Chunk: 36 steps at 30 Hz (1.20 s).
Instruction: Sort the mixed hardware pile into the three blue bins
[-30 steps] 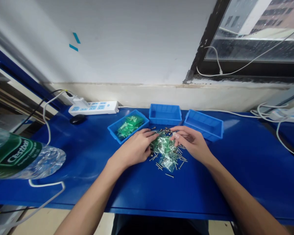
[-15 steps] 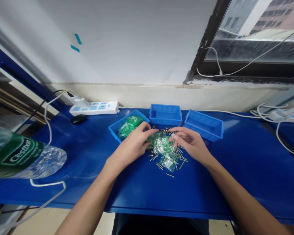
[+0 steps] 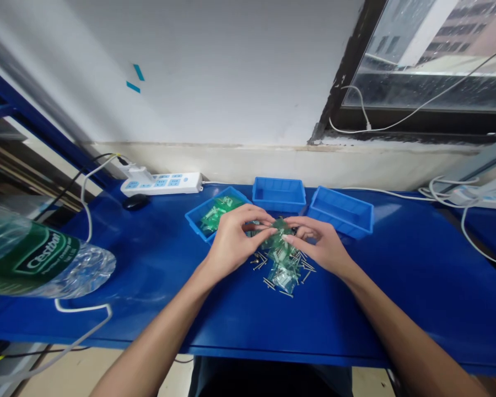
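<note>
My left hand [image 3: 235, 238] and my right hand [image 3: 321, 242] face each other above a heap in the middle of the desk. Between their pinched fingertips is a small green-tinted plastic bag [image 3: 279, 230], its far corner pointing up. Beneath it lie more clear green bags [image 3: 284, 275] with small pale pieces inside. Loose metal screws [image 3: 307, 266] are scattered around and under them; my fingers hide part of the heap. Just left of my left hand, a blue bin [image 3: 193, 221] holds several green bags [image 3: 220, 212].
Two more blue bins, a middle one [image 3: 278, 207] and a right one [image 3: 342, 216], stand along the wall. A white power strip [image 3: 165, 184] and a black mouse [image 3: 135, 202] sit at the back left. A large water bottle [image 3: 49, 255] is at the left; white cables [image 3: 465, 220] trail at the right.
My left hand has moved right and both hands have closed in on each other. A green bag from the heap is now raised between their fingertips. The view has shifted slightly.
</note>
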Each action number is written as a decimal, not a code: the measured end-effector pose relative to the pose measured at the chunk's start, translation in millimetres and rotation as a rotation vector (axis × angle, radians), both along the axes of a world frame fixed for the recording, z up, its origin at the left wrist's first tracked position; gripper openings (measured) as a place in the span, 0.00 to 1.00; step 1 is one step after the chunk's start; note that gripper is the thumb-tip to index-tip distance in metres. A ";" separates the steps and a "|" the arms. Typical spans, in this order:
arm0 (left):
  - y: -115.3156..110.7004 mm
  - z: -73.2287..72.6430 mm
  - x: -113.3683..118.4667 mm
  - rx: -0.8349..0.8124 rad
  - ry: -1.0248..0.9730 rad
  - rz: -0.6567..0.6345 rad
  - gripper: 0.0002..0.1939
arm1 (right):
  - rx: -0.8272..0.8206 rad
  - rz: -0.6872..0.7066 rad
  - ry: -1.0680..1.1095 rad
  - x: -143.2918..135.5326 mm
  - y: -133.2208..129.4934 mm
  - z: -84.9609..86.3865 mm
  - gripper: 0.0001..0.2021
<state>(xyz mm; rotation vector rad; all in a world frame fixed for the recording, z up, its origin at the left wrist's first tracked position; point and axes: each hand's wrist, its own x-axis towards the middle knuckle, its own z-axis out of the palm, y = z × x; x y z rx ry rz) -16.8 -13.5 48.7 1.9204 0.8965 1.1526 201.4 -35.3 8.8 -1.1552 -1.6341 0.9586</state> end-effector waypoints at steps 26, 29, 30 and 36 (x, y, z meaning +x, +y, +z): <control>21.0 0.7 -41.2 0.502 0.780 0.591 0.09 | 0.251 0.104 -0.404 2.7 -0.5 -8.2 0.19; 20.2 -0.8 -39.8 0.394 0.907 0.588 0.09 | 0.264 0.106 -0.412 2.9 -0.4 -7.2 0.18; 19.7 -1.2 -38.6 0.382 0.927 0.584 0.10 | 0.273 0.107 -0.418 3.0 -0.3 -6.7 0.18; 19.4 -7.8 -32.6 0.375 0.923 0.495 0.16 | 0.335 0.136 -0.504 4.0 1.1 -6.4 0.18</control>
